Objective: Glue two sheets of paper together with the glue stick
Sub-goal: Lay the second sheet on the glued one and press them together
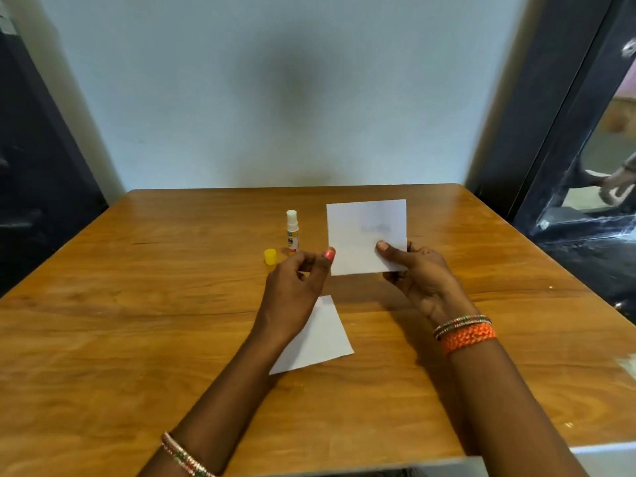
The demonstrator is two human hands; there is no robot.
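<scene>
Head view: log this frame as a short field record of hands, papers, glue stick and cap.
left hand: pinching left edge of held sheet
right hand: gripping held sheet at lower right, thumb on front
held sheet: white, raised above table, faint smudge near centre
second sheet: flat on table, partly under left forearm
glue stick: upright, uncapped, left of held sheet
yellow cap: on table beside glue stick
table: wooden
</scene>
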